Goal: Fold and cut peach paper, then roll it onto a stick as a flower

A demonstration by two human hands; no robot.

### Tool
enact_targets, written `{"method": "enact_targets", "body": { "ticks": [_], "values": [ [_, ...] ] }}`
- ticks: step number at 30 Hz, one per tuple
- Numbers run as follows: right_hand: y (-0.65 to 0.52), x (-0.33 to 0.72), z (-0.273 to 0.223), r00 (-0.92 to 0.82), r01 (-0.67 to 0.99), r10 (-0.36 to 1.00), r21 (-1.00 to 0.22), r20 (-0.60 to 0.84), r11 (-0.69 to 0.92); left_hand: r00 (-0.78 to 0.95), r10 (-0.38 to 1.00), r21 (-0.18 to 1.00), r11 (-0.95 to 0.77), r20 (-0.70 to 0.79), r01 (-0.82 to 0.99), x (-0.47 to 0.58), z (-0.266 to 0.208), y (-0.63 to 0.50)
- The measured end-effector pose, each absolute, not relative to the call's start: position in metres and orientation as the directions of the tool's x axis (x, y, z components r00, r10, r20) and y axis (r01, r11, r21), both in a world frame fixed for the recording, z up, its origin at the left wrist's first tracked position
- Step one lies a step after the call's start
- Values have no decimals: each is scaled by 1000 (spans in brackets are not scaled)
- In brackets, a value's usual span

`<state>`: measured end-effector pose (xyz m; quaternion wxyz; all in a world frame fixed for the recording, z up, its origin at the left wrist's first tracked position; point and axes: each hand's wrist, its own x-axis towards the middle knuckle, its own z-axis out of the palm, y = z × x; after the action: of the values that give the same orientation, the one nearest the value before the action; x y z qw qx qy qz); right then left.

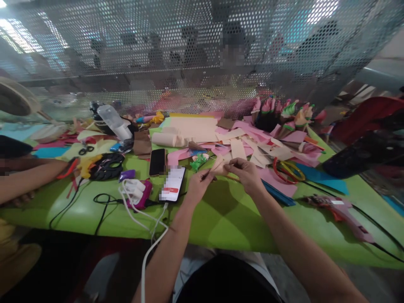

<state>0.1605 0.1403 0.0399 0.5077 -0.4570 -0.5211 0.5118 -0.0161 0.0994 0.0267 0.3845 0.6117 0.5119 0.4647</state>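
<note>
Between my two hands, above the green tabletop (217, 219), is a small piece of pale peach craft paper or foam (219, 166). My left hand (202, 183) pinches its lower left side. With thumb and fingertips, my right hand (244, 170) grips its right edge. Just beyond my left hand lies a small green craft piece (199, 161). A lit phone (173, 185) with a white cable rests left of my left hand. Cut cream strips (238, 151) and pink sheets lie scattered beyond my hands.
Right of me lie a pink glue gun (342, 210) with its cord and red-handled scissors (282, 172). Left are a magenta power strip (143, 193), a dark phone (157, 162) and a co-worker's arm (34, 179). A perforated metal screen (176, 54) stands behind, near finished craft cones (292, 113).
</note>
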Motion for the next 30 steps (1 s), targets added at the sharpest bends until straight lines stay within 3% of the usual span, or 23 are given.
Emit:
{"method": "enact_targets", "body": {
  "ticks": [9,30],
  "values": [
    [139,160,43,-88,-64,994,-996,65,59,34,968,905,-243,247,348,-16,28,99],
    [138,160,46,-107,-175,993,-984,41,22,57,970,911,-241,236,336,-16,30,99]
  ]
}}
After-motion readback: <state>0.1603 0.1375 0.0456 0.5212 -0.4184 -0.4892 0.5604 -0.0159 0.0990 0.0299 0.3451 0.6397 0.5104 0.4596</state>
